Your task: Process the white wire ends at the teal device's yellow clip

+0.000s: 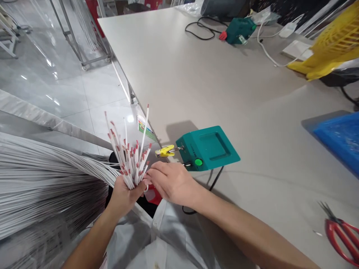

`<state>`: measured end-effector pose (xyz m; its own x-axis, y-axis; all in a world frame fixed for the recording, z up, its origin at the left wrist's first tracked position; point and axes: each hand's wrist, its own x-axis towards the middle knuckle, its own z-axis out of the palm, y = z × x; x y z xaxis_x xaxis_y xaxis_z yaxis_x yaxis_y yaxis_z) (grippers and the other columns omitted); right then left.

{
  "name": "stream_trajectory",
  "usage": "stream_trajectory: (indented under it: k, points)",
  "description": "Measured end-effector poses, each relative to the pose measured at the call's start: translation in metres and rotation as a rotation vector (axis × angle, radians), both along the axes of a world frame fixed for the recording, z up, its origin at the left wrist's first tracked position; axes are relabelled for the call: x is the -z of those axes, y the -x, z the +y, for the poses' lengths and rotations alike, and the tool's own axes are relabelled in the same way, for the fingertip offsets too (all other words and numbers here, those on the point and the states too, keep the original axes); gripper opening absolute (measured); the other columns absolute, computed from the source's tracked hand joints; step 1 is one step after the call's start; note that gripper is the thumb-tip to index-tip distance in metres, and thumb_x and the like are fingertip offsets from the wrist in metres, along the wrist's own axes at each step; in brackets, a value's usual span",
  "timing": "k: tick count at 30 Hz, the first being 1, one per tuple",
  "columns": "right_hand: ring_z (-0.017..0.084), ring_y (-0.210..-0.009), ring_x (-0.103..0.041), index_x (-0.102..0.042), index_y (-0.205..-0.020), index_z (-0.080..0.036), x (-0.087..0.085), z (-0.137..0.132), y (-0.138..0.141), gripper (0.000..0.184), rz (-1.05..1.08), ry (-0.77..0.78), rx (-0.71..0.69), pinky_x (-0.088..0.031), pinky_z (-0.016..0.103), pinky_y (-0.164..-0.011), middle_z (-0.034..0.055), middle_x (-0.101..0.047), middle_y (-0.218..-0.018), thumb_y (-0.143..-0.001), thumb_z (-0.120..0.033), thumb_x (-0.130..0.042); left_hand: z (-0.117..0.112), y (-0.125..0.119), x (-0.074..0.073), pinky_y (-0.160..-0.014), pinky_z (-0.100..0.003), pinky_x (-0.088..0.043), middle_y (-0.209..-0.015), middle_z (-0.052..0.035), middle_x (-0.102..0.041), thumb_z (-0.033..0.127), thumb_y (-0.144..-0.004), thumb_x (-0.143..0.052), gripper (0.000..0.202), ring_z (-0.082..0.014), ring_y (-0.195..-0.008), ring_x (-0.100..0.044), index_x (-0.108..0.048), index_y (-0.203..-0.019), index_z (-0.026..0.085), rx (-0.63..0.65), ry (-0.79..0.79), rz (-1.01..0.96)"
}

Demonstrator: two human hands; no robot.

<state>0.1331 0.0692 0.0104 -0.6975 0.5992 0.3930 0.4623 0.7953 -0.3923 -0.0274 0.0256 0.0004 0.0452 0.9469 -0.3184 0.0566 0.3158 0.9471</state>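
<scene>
Pale and wide, the worktable (196,74) is being used at its near left corner, where a bundle of white wires (130,160) is being gripped by the left hand (123,194). The fingers are being pressed closed around the bundle's lower part, just off the table's edge. The right hand (171,183) is being held against the same spot, palm down, its fingertips being laid on the wires beside the left thumb; whether a single wire is being pinched there cannot be told. The bundle's long axis is being kept roughly upright, with the red-tipped ends being fanned upward and away from the person, one wire being raised above the rest. Below the grip, the wires are being bent leftward into a thick white cable mass (42,179). Just beyond the right hand, a teal box (209,147) is being rested on the table, its yellow clip (165,151) being pointed toward the bundle. Red scissors (340,233) are being left well apart at the right edge.
</scene>
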Motion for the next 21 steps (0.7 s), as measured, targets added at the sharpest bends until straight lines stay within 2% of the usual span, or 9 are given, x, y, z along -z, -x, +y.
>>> stream_trajectory:
  k: [2,4,7,9,12,15,17,19,21]
  points:
    - [0.017,-0.060,-0.052,-0.059,-0.077,-0.013,-0.006,-0.001,-0.001,0.017,-0.185,-0.095,-0.035,-0.036,0.029,-0.051,0.0067,-0.059,-0.071,-0.083,-0.014,-0.044,0.000,0.002,-0.002,-0.043,-0.020,-0.036,-0.048,0.0030,-0.048,0.025,-0.071,-0.063,0.020,-0.0082,-0.046,-0.042,-0.056,-0.057,0.013,0.025,0.000,0.064]
    - [0.017,-0.056,-0.049,-0.058,-0.075,-0.014,-0.013,-0.002,-0.001,0.016,-0.314,-0.084,-0.043,-0.033,0.029,-0.049,0.0061,-0.057,-0.070,-0.082,-0.013,-0.044,0.000,0.002,-0.002,-0.044,-0.020,-0.038,-0.050,0.0028,-0.050,0.023,-0.070,-0.062,0.017,-0.0086,-0.047,-0.043,-0.057,-0.058,0.014,0.017,-0.003,0.102]
    - [0.016,-0.056,-0.049,-0.058,-0.077,-0.014,-0.024,0.000,0.001,0.014,-0.418,0.035,-0.038,-0.029,0.028,-0.047,0.0065,-0.058,-0.073,-0.079,-0.012,-0.044,0.000,0.001,-0.003,-0.046,-0.021,-0.041,-0.052,0.0024,-0.053,0.023,-0.071,-0.061,0.012,-0.0096,-0.049,-0.046,-0.061,-0.063,0.014,-0.011,0.010,0.125]
    - [0.015,-0.058,-0.050,-0.059,-0.078,-0.013,-0.030,0.004,0.002,0.013,-0.411,0.185,-0.005,-0.028,0.026,-0.048,0.0067,-0.058,-0.075,-0.077,-0.014,-0.046,0.000,-0.001,-0.004,-0.048,-0.021,-0.042,-0.053,0.0023,-0.055,0.023,-0.071,-0.061,0.010,-0.0103,-0.050,-0.048,-0.063,-0.067,0.014,-0.031,0.017,0.122]
    - [0.011,-0.057,-0.049,-0.058,-0.068,-0.014,-0.031,0.012,0.004,0.016,-0.223,0.628,0.089,-0.032,0.023,-0.050,0.0037,-0.058,-0.068,-0.077,-0.018,-0.046,0.000,-0.002,-0.005,-0.050,-0.021,-0.043,-0.052,0.0024,-0.056,0.020,-0.069,-0.063,0.008,-0.0104,-0.051,-0.050,-0.063,-0.064,0.014,-0.063,-0.011,0.141]
    - [0.006,-0.040,-0.040,-0.053,-0.061,-0.015,-0.021,0.017,0.008,0.014,0.092,1.344,0.137,-0.031,0.020,-0.040,-0.0021,-0.053,-0.056,-0.073,-0.020,-0.047,-0.001,0.000,-0.001,-0.051,-0.021,-0.043,-0.050,0.0023,-0.057,0.017,-0.068,-0.064,0.008,-0.0101,-0.050,-0.051,-0.064,-0.061,0.014,-0.096,-0.037,0.171]
    - [0.005,-0.034,-0.036,-0.049,-0.061,-0.015,-0.012,0.016,0.009,0.013,0.288,1.666,0.146,-0.031,0.019,-0.035,-0.0046,-0.047,-0.052,-0.072,-0.020,-0.045,-0.002,0.001,0.002,-0.050,-0.021,-0.043,-0.050,0.0018,-0.058,0.018,-0.068,-0.065,0.006,-0.0105,-0.049,-0.052,-0.065,-0.063,0.014,-0.122,-0.033,0.159]
    - [0.005,-0.034,-0.039,-0.048,-0.062,-0.016,-0.006,0.012,0.008,0.013,0.361,1.704,0.179,-0.032,0.019,-0.035,-0.0058,-0.044,-0.051,-0.074,-0.020,-0.044,-0.003,0.002,0.005,-0.049,-0.022,-0.042,-0.050,0.0012,-0.060,0.020,-0.068,-0.065,0.006,-0.0105,-0.048,-0.052,-0.067,-0.066,0.014,-0.156,-0.019,0.126]
    - [0.006,-0.038,-0.045,-0.051,-0.066,-0.015,-0.005,0.006,0.006,0.015,0.339,1.478,0.244,-0.035,0.018,-0.038,-0.0051,-0.046,-0.054,-0.078,-0.022,-0.044,-0.003,0.003,0.004,-0.048,-0.021,-0.042,-0.053,0.0007,-0.062,0.023,-0.069,-0.065,0.009,-0.0100,-0.047,-0.052,-0.067,-0.071,0.014,-0.182,0.004,0.089]
